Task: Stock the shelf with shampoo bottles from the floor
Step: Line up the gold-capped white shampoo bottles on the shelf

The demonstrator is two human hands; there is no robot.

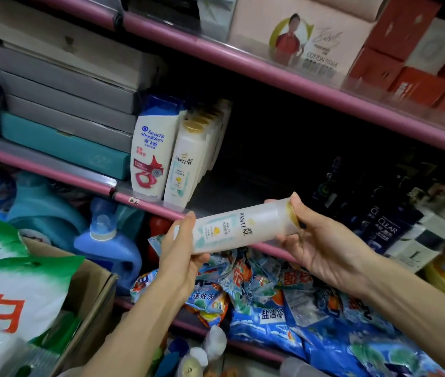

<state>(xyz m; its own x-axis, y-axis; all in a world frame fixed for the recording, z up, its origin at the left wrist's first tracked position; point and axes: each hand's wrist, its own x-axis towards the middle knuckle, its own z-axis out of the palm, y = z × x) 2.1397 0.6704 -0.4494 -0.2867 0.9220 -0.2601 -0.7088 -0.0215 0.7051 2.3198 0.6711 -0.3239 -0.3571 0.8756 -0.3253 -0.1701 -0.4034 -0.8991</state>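
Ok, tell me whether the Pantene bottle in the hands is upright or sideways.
Sideways. The Pantene bottle lies near-horizontal, left hand gripping its base, right hand its gold-capped end.

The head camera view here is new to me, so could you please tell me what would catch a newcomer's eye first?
First, the white Pantene bottle held sideways at centre, the left hand gripping its base and the right hand its gold-capped end. Behind it on the pink-edged shelf stands a row of matching Pantene bottles beside a Head & Shoulders bottle. Below lie blue detergent bags.
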